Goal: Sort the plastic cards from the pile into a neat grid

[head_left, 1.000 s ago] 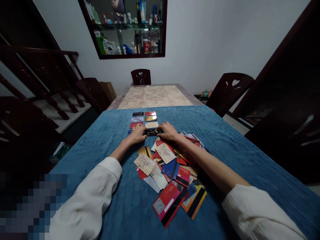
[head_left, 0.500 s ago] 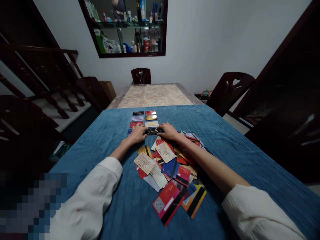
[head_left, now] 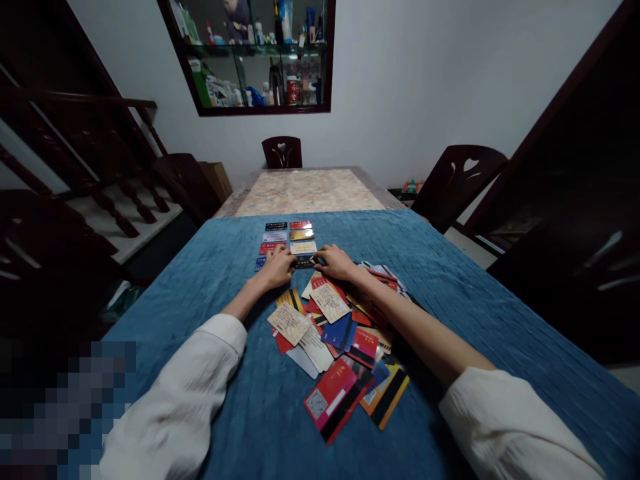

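Black plastic card (head_left: 303,263) pinched by left hand (head_left: 277,268) and right hand (head_left: 337,263) fingertips, we have seven glossy cards (head_left: 302,235) aligned at twelve o'clock, multicoloured card pile (head_left: 340,331) unarranged at five.

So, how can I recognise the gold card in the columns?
On the blue cloth, two card columns lie beyond the pile. In the right one, second from the far end, is the gold card, between a red card and a cream card.
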A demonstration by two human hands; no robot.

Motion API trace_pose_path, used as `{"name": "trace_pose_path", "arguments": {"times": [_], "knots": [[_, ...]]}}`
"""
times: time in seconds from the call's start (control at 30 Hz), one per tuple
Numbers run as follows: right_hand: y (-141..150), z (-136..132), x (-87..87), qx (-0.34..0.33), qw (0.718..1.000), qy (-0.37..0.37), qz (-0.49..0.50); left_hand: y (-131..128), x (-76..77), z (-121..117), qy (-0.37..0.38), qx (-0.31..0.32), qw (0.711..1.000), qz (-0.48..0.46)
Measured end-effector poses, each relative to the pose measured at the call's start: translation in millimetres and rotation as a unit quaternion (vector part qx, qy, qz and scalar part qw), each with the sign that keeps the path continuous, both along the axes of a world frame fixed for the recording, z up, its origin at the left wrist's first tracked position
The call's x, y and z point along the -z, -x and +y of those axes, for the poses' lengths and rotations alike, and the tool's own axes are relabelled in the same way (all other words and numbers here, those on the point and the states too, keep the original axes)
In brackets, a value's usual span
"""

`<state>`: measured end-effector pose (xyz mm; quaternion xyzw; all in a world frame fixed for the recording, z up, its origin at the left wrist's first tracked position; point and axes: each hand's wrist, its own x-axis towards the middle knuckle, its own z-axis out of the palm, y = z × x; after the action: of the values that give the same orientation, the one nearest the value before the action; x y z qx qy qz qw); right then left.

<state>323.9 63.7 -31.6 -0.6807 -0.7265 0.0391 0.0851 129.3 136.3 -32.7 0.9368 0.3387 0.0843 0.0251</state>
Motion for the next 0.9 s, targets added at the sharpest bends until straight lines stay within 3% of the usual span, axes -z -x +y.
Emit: {"name": "trace_pose_path", "arguments": {"times": [0.47, 0.9], "knots": [[-9.2, -17.5, -1.7, -0.001, 0.999, -0.043, -0.009, 5.0, -9.7, -22.1, -0.015, 0.039, 0.999, -0.028], [-9.2, -91.2, -14.2, -0.023, 0.994, -0.109, 0.007, 4.6, -23.2, -75.3, 0.008, 0.148, 0.989, -0.018]]}}
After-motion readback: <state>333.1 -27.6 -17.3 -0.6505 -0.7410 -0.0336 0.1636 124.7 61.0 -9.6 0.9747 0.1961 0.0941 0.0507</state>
